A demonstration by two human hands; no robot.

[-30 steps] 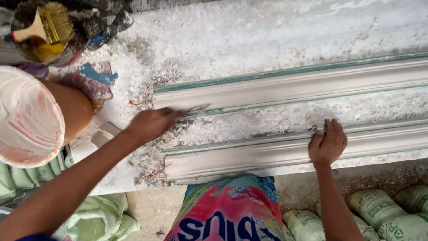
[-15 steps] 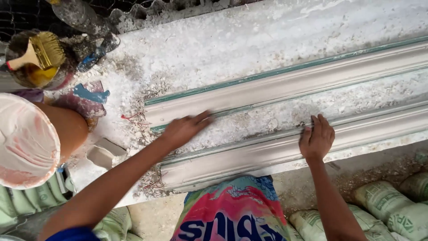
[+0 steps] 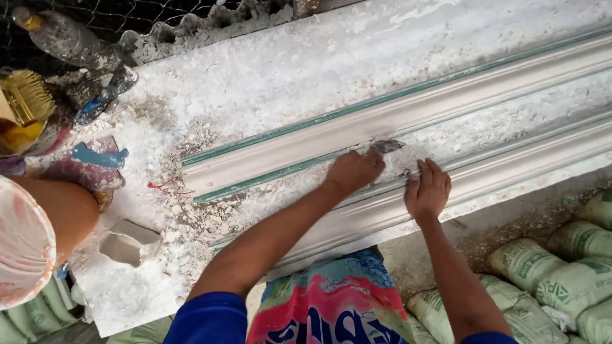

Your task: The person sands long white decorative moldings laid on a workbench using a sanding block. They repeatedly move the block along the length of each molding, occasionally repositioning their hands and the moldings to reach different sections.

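Two long plaster cornice mouldings lie side by side on a plaster-crusted workbench (image 3: 268, 70). My left hand (image 3: 354, 169) grips a small metal scraper (image 3: 387, 146), its blade on the edge of the far moulding (image 3: 446, 102), which has a green strip along it. My right hand (image 3: 428, 190) rests flat with fingers together on the near moulding (image 3: 510, 175), close beside the left hand. Dried plaster crumbs fill the gap between the two mouldings.
A bucket with a yellow brush (image 3: 22, 111) stands at the far left by a dusty bottle (image 3: 67, 38). A pale bowl-like vessel (image 3: 22, 245) sits at the left edge. A small plaster cup (image 3: 127, 242) lies on the bench. Stacked green sacks (image 3: 561, 267) lie below right.
My left hand has slid right along the far moulding with the scraper, ending close to my right hand. The view shifted, so the mouldings now run more steeply.
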